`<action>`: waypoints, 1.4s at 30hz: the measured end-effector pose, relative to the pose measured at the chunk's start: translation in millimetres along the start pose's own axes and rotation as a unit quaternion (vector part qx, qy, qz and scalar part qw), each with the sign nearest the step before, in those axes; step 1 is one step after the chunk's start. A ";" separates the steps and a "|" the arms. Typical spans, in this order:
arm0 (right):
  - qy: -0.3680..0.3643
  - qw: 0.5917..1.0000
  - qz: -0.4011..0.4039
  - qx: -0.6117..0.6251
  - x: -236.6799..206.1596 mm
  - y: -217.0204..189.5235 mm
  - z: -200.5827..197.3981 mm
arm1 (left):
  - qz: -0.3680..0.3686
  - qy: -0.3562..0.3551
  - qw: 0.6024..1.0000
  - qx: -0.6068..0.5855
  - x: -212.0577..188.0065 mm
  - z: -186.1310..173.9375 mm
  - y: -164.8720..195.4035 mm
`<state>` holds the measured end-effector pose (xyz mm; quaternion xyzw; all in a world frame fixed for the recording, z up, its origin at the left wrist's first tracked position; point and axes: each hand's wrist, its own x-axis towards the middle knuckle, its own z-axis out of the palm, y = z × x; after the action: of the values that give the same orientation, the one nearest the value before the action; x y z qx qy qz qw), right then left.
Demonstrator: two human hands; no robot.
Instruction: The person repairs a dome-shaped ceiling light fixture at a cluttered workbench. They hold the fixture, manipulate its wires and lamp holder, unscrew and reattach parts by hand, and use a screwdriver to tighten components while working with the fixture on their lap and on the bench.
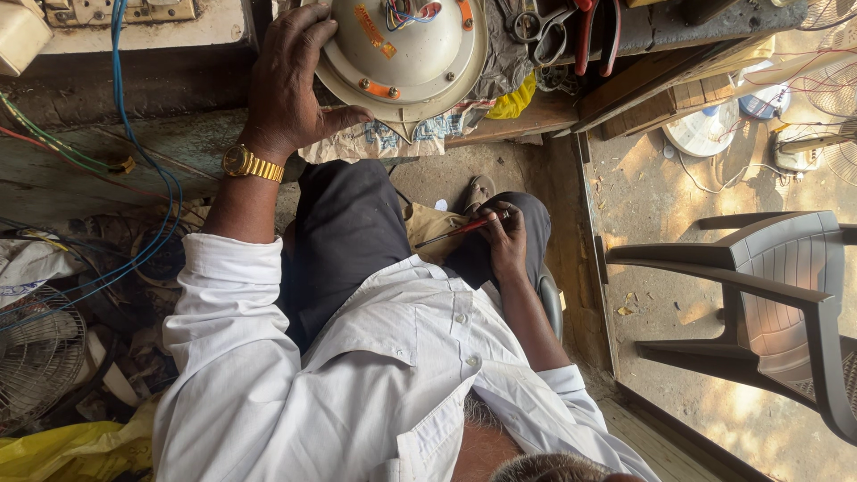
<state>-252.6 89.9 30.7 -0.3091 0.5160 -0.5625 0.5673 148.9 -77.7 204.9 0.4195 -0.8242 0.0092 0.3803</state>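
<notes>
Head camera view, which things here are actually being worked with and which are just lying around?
In use:
- round cream motor housing, left hand resting on its rim
- red-handled screwdriver, held in right hand

Lying about:
- scissors
- red-handled pliers
- grey plastic chair
- fan guard
- blue cable

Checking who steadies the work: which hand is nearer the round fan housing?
Left. The left hand rests on the fan housing; the right hand is down at the lap, holding a screwdriver.
</notes>
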 end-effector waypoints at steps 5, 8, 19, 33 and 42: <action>0.006 1.000 0.010 -0.020 -1.2 -1.6 0.8 | 0.001 0.001 1.000 0.004 0.3 -0.4 0.8; 0.003 1.000 0.008 -0.014 -1.0 -2.0 2.5 | -0.001 0.000 1.000 0.002 0.9 -0.3 0.6; 0.006 1.000 0.016 -0.016 -0.1 -2.3 3.1 | 0.005 0.005 1.000 0.005 2.3 -2.9 1.8; 0.004 1.000 0.011 -0.021 0.9 -0.2 0.8 | 0.012 0.013 1.000 0.004 2.4 -2.8 2.8; 0.005 0.999 0.019 -0.029 0.9 -0.7 0.3 | 0.011 0.013 1.000 0.002 2.0 0.9 0.9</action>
<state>-252.7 88.9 31.2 -0.3128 0.5412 -0.5376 0.5659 146.9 -78.8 205.7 0.4106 -0.8240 0.0203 0.3899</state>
